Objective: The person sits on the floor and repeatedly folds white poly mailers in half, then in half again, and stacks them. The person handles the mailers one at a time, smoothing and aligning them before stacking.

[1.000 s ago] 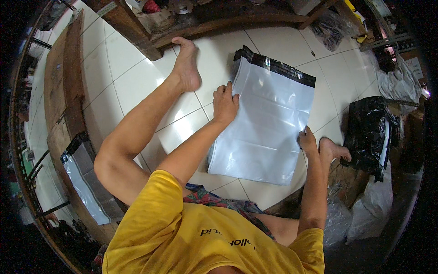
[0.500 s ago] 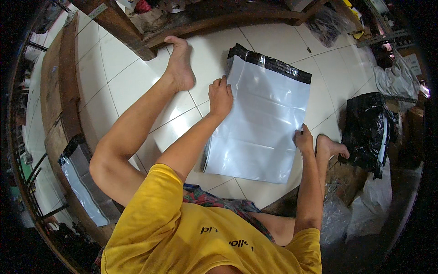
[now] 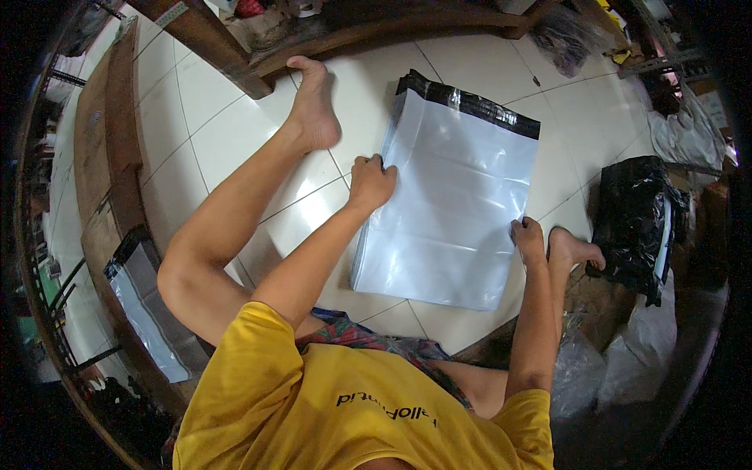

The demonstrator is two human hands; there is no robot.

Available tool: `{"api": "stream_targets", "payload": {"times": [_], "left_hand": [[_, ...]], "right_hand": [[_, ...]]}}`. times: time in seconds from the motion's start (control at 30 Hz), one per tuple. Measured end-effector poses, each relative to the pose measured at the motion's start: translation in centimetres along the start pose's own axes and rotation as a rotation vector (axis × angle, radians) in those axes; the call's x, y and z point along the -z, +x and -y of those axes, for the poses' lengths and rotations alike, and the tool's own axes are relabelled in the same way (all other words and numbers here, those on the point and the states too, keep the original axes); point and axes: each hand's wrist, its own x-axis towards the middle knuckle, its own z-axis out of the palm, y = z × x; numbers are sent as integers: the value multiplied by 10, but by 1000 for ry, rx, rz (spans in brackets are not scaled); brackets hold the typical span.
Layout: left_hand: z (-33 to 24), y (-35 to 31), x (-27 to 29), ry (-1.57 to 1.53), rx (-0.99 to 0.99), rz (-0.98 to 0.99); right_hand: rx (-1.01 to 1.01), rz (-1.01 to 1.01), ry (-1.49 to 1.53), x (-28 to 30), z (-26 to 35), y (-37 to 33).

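A stack of white plastic mailer bags (image 3: 454,204) with a black band along the far end lies flat on the tiled floor between my legs. My left hand (image 3: 373,184) is closed at the left edge of the stack, fingers curled against it. Across from it, my right hand (image 3: 530,240) grips the right edge lower down, thumb near the top sheet. The fingertips of both hands are partly hidden at the edges, so how many sheets they hold cannot be made out.
A black plastic-wrapped bundle (image 3: 633,223) lies beyond my right foot (image 3: 576,249). See-through plastic (image 3: 578,364) is heaped nearer me. Another grey-and-white mailer bag (image 3: 149,309) rests on the wooden plank (image 3: 102,180) at left. A wooden frame (image 3: 376,51) crosses the far side.
My left hand has slid a little nearer to me along the left edge, and its fingers are more curled. My right hand stays at the right edge. The view has shifted slightly.
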Motion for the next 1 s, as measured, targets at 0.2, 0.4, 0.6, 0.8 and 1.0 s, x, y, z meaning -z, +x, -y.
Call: {"api": "stream_targets", "payload": {"times": [0.2, 0.4, 0.6, 0.8, 1.0], "left_hand": [[-2, -5, -4, -9, 7, -43], [-3, -3, 1, -1, 2, -18], [-4, -4, 3, -54, 57, -13], [-6, 23, 2, 20, -26, 3], [4, 25, -20, 31, -52, -90]], "right_hand": [[-9, 64, 150, -2, -10, 8], [-4, 100, 191, 2, 2, 1], [0, 103, 227, 5, 7, 0], [-17, 118, 275, 13, 16, 25], [-3, 192, 375, 15, 33, 14]]}}
